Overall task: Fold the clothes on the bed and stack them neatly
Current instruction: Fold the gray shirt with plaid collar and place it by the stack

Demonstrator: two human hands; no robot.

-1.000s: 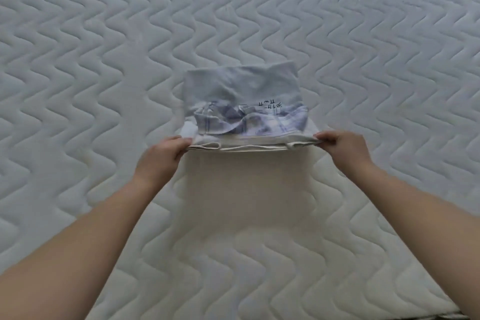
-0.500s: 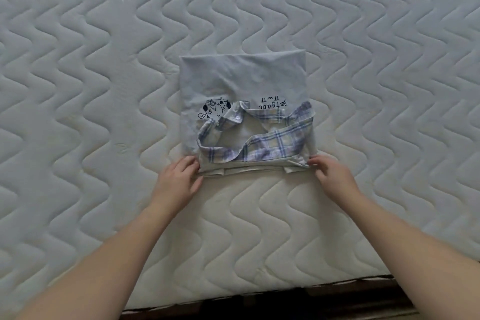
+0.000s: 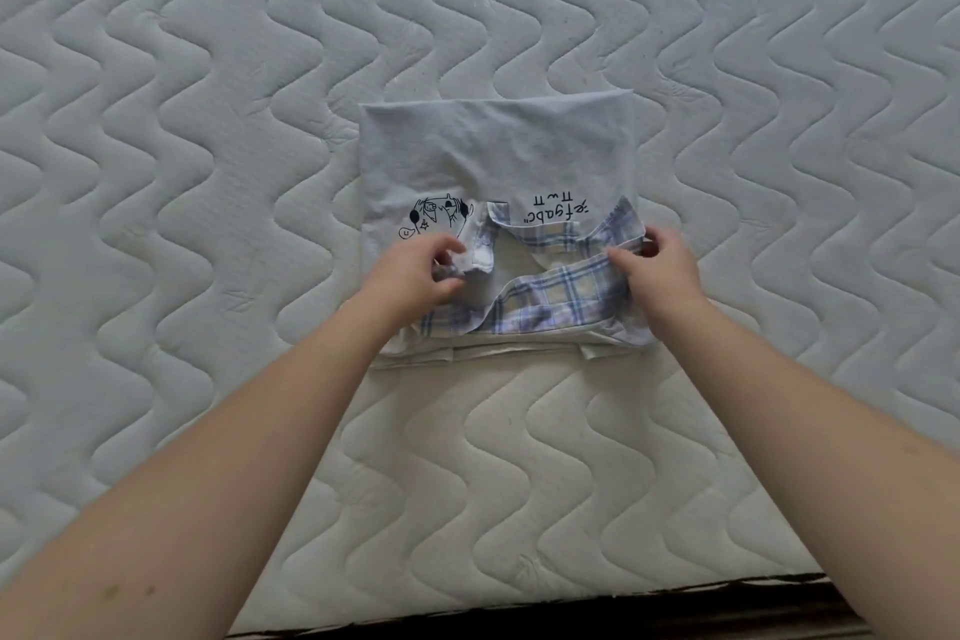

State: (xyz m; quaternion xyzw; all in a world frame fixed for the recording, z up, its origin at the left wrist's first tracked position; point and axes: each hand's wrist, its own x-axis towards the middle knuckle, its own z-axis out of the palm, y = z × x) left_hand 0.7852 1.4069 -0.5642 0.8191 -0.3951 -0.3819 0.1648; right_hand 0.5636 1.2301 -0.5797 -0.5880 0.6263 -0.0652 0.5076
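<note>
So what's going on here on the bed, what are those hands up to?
A person is tidying a folded shirt that lies flat on the quilted mattress. It is pale blue with a small cartoon print and a plaid collar facing the person. The left hand pinches the collar's left end, and the right hand grips its right side, seemingly straightening it. No other clothes are in view, so no stack shows yet.

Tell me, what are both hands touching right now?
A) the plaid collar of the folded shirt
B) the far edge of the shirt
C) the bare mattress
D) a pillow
A: the left hand and the right hand both pinch the plaid collar at the near end of the folded shirt.
</note>
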